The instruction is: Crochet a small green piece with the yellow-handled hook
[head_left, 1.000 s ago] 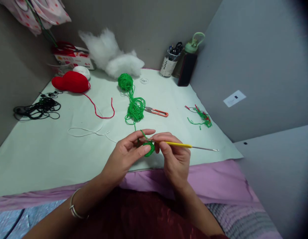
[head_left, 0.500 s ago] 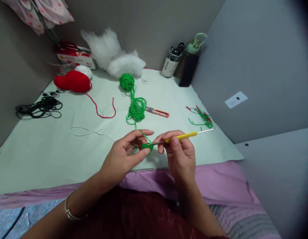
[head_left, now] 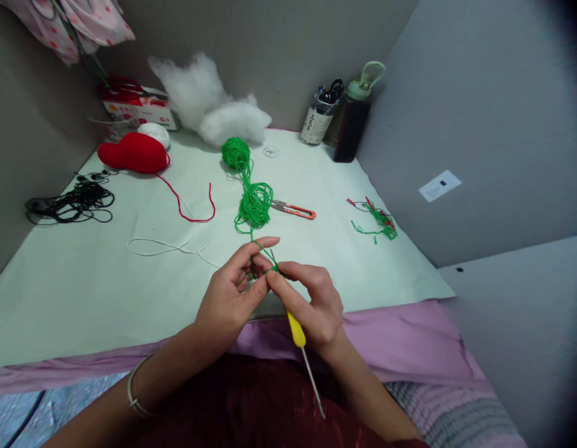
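Note:
My left hand (head_left: 235, 280) pinches a small green crochet piece (head_left: 273, 269), mostly hidden by the fingers, with green yarn running over its raised index finger. In my right hand (head_left: 311, 302) is a double-ended crochet hook (head_left: 295, 328) with a yellow handle. Its upper metal end shows just above the piece, and the lower end points down toward my lap. Right thumb and index fingertips meet the piece beside the left thumb. The yarn leads up to a loose green heap (head_left: 254, 204) and a green yarn ball (head_left: 235, 154) behind it.
Orange-handled thread snips (head_left: 294, 210) lie beside the green heap. Red yarn (head_left: 134, 153), black cord (head_left: 76, 200) and a white strand (head_left: 162, 247) are on the left. White stuffing (head_left: 214, 109) sits at the back. Yarn scraps (head_left: 379, 221), a bottle (head_left: 356, 112) and a pen cup (head_left: 316, 121) are right.
The crochet hook has swung from pointing right to pointing down toward me, its upper end now at the piece. My right hand has moved left, its fingertips closing against the left ones.

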Demonstrator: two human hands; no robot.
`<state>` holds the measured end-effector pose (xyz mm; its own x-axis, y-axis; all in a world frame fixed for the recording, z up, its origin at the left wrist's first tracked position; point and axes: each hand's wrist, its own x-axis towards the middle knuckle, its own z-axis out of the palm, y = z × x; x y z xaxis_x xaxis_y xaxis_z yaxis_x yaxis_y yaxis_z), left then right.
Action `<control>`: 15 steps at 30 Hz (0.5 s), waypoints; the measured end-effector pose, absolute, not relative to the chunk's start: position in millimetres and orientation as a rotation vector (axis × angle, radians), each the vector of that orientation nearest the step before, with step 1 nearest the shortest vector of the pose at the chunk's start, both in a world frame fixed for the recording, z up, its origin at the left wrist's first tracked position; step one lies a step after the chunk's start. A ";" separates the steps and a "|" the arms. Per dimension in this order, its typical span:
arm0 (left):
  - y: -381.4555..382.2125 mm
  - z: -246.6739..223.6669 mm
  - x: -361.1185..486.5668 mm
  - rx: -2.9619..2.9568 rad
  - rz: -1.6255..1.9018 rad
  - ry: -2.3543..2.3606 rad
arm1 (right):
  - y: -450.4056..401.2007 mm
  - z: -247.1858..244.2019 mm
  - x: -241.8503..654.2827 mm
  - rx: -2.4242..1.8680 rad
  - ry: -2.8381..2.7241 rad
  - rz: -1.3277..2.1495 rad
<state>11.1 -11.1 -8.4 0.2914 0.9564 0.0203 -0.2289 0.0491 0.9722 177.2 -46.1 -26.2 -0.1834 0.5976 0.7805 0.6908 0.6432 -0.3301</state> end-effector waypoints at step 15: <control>-8.6 -8.9 9.2 0.927 0.973 0.699 | -38.3 -22.4 164.9 -0.791 -1.033 0.909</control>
